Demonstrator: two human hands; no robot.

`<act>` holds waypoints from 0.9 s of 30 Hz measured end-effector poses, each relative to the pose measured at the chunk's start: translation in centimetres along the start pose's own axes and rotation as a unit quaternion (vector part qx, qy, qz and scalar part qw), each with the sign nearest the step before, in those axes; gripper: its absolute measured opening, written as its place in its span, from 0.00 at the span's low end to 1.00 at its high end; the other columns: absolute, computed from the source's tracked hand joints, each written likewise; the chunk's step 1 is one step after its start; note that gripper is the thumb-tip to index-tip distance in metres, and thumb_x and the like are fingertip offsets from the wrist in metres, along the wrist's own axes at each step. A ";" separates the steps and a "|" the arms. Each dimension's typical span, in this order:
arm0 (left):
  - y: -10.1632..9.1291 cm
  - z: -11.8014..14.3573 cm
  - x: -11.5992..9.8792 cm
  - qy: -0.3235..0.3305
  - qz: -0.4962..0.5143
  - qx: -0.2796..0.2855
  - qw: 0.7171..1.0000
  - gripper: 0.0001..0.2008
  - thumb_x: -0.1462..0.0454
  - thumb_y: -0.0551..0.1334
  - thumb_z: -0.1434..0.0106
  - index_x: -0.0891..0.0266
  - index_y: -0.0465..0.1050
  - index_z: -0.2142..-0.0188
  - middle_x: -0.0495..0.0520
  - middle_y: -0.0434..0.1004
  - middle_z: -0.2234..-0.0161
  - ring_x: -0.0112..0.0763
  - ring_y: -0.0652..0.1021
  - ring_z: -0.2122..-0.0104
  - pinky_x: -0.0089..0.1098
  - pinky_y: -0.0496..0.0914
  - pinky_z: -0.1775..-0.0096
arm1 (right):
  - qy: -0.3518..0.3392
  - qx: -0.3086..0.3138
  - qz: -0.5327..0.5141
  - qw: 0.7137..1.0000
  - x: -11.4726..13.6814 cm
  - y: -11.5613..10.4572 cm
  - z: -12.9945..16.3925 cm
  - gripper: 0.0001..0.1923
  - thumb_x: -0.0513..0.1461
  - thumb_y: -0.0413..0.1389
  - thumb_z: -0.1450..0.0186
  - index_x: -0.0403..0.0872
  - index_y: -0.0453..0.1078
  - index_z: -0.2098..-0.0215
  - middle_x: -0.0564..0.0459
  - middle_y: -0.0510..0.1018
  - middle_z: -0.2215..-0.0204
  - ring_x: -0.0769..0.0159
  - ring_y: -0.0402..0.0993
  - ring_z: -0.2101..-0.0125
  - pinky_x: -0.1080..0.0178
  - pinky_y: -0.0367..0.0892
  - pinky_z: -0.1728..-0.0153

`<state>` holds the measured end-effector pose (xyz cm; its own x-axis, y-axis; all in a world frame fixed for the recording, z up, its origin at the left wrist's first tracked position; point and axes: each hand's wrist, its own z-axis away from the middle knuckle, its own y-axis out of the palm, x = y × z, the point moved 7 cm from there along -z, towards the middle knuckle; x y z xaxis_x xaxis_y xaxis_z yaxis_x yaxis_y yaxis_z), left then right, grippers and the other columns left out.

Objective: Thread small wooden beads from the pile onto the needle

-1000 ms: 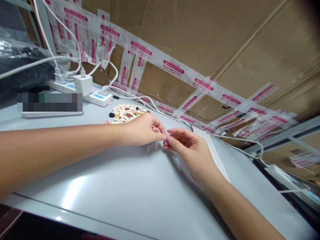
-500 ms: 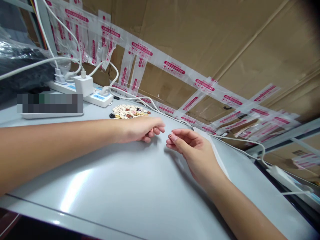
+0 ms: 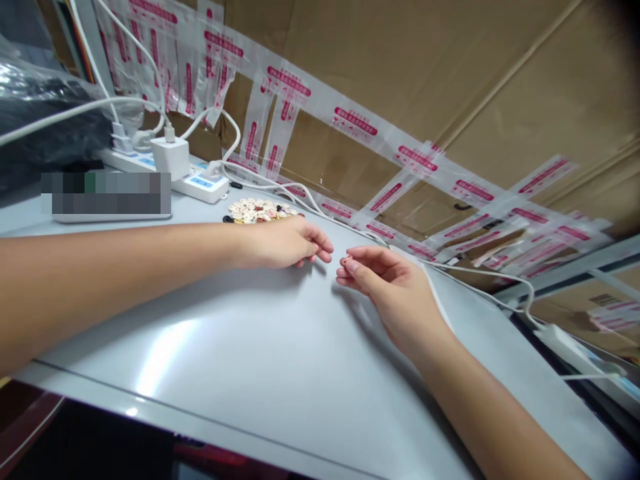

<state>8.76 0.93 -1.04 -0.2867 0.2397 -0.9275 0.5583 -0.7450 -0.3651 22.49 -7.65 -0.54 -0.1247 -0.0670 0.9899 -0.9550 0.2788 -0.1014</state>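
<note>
At frame centre, the right hand [image 3: 385,280] pinches a small bead [image 3: 343,257] (fingertips closed); the left hand [image 3: 285,241] rests loosely open beside the bead pile [image 3: 255,210].

Hands are separating: left hand [image 3: 283,243] is pulling back from the right hand [image 3: 385,283], settling palm-down on the desk [image 3: 260,353] beside the bead pile [image 3: 257,211]; right is keeping a small bead [image 3: 344,258] pinched.

Two hands, left hand [image 3: 283,243] and right hand [image 3: 387,290], over one table [image 3: 240,353]. One bead pile [image 3: 257,211] (too many to count) behind the left hand. One power strip [image 3: 195,185] beyond the pile, one charger [image 3: 171,159] on it.
</note>
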 end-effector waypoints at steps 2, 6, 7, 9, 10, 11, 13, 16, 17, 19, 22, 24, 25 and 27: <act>0.1 -0.1 -0.2 0.019 0.007 0.004 1.000 0.14 0.67 0.58 0.38 0.65 0.73 0.53 0.55 0.81 0.58 0.28 0.75 0.68 0.30 0.68 0.63 | -0.001 0.005 0.004 1.000 0.0 0.0 -0.1 0.14 0.43 0.71 0.47 0.46 0.77 0.66 0.54 0.81 0.72 0.67 0.80 0.71 0.60 0.79 0.62; 0.5 -0.2 0.0 0.018 0.063 0.011 0.998 0.15 0.68 0.60 0.38 0.65 0.67 0.51 0.59 0.82 0.58 0.28 0.78 0.69 0.32 0.72 0.63 | 0.002 0.011 -0.002 1.000 -0.1 0.1 -0.2 0.14 0.43 0.71 0.47 0.46 0.77 0.67 0.55 0.81 0.73 0.67 0.79 0.71 0.60 0.79 0.63; 0.5 -0.2 0.1 0.016 0.068 0.010 0.998 0.14 0.69 0.60 0.38 0.65 0.67 0.52 0.59 0.82 0.59 0.28 0.79 0.70 0.32 0.73 0.63 | 0.003 0.013 -0.002 1.000 -0.1 0.2 -0.2 0.14 0.43 0.71 0.47 0.46 0.77 0.67 0.55 0.81 0.72 0.67 0.79 0.71 0.60 0.79 0.63; 0.5 -0.2 0.0 0.016 0.067 0.010 0.998 0.12 0.69 0.60 0.37 0.65 0.68 0.54 0.59 0.83 0.60 0.29 0.81 0.70 0.33 0.74 0.63 | 0.005 0.019 -0.001 1.000 -0.1 0.3 -0.2 0.15 0.44 0.71 0.47 0.46 0.77 0.66 0.55 0.81 0.72 0.67 0.80 0.71 0.60 0.79 0.63; 0.4 -0.3 0.0 0.018 0.062 0.009 0.998 0.10 0.68 0.60 0.37 0.65 0.68 0.55 0.59 0.83 0.61 0.30 0.81 0.70 0.33 0.75 0.64 | 0.006 0.023 0.000 1.000 -0.1 0.3 -0.1 0.15 0.44 0.71 0.47 0.46 0.77 0.66 0.54 0.82 0.72 0.67 0.80 0.72 0.60 0.79 0.63; 0.4 -0.3 -0.1 0.023 0.057 0.009 0.998 0.08 0.68 0.60 0.37 0.65 0.68 0.57 0.59 0.83 0.62 0.30 0.81 0.70 0.33 0.75 0.64 | 0.008 0.027 0.001 1.000 -0.1 0.3 -0.1 0.15 0.44 0.71 0.47 0.46 0.77 0.66 0.54 0.82 0.72 0.66 0.80 0.72 0.60 0.79 0.63; 0.1 -0.4 -0.2 0.034 0.055 -0.001 0.998 0.07 0.67 0.62 0.37 0.64 0.67 0.60 0.58 0.83 0.63 0.30 0.82 0.71 0.33 0.76 0.66 | 0.011 0.030 0.002 0.999 -0.1 0.4 0.0 0.15 0.44 0.71 0.47 0.46 0.76 0.66 0.54 0.82 0.71 0.66 0.80 0.72 0.59 0.79 0.63; -0.6 -0.4 -0.3 0.050 0.071 -0.034 0.996 0.11 0.65 0.65 0.39 0.61 0.63 0.62 0.56 0.83 0.65 0.30 0.81 0.72 0.32 0.75 0.69 | 0.015 0.028 0.003 1.000 0.0 0.3 0.0 0.15 0.44 0.71 0.47 0.46 0.76 0.66 0.54 0.82 0.70 0.66 0.81 0.71 0.60 0.78 0.63; -0.8 -0.4 -0.3 0.056 0.072 -0.043 0.995 0.12 0.65 0.66 0.39 0.61 0.62 0.63 0.55 0.83 0.65 0.29 0.81 0.73 0.31 0.75 0.70 | 0.016 0.026 0.003 1.000 0.0 0.3 0.0 0.15 0.44 0.71 0.47 0.46 0.76 0.66 0.54 0.82 0.70 0.66 0.81 0.71 0.60 0.78 0.63; -1.0 -0.3 -0.5 0.066 0.058 -0.050 0.995 0.12 0.64 0.67 0.40 0.62 0.63 0.65 0.55 0.83 0.67 0.28 0.80 0.74 0.29 0.74 0.71 | 0.019 0.024 0.004 1.000 -0.1 0.3 0.0 0.16 0.44 0.71 0.47 0.46 0.76 0.66 0.54 0.82 0.70 0.66 0.81 0.72 0.60 0.79 0.63; -1.2 -0.2 -0.7 0.079 0.028 -0.050 0.995 0.10 0.63 0.67 0.41 0.63 0.67 0.66 0.52 0.81 0.71 0.26 0.78 0.75 0.27 0.71 0.72 | 0.021 0.024 0.000 0.999 -0.2 0.3 -0.1 0.16 0.44 0.71 0.47 0.46 0.76 0.65 0.54 0.82 0.70 0.66 0.81 0.72 0.60 0.79 0.64; -1.2 -0.2 -0.8 0.085 0.014 -0.044 0.995 0.09 0.62 0.68 0.41 0.63 0.70 0.65 0.51 0.80 0.73 0.26 0.78 0.75 0.27 0.71 0.73 | 0.019 0.025 -0.004 0.999 -0.3 0.3 -0.1 0.16 0.44 0.71 0.47 0.46 0.76 0.65 0.54 0.82 0.70 0.66 0.81 0.72 0.61 0.78 0.64; -1.3 -0.3 -0.8 0.089 0.010 -0.041 0.995 0.09 0.62 0.68 0.41 0.63 0.71 0.65 0.51 0.80 0.73 0.26 0.77 0.75 0.27 0.71 0.73 | 0.019 0.024 -0.006 1.000 -0.3 0.2 -0.2 0.16 0.44 0.71 0.47 0.46 0.76 0.65 0.54 0.81 0.70 0.67 0.81 0.72 0.61 0.78 0.64; -1.5 -0.4 -0.9 0.099 0.008 -0.040 0.994 0.08 0.62 0.67 0.41 0.64 0.73 0.65 0.51 0.80 0.71 0.25 0.76 0.75 0.26 0.71 0.72 | 0.019 0.020 -0.006 1.000 -0.4 0.1 -0.2 0.16 0.44 0.71 0.47 0.46 0.76 0.65 0.54 0.81 0.71 0.67 0.80 0.72 0.61 0.78 0.64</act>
<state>8.51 2.08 0.26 -0.1236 0.3517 -0.9279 0.6239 -0.6996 -0.3482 22.56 -7.37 -0.92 -0.1033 -0.0326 0.9941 -0.9667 0.2388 -0.0926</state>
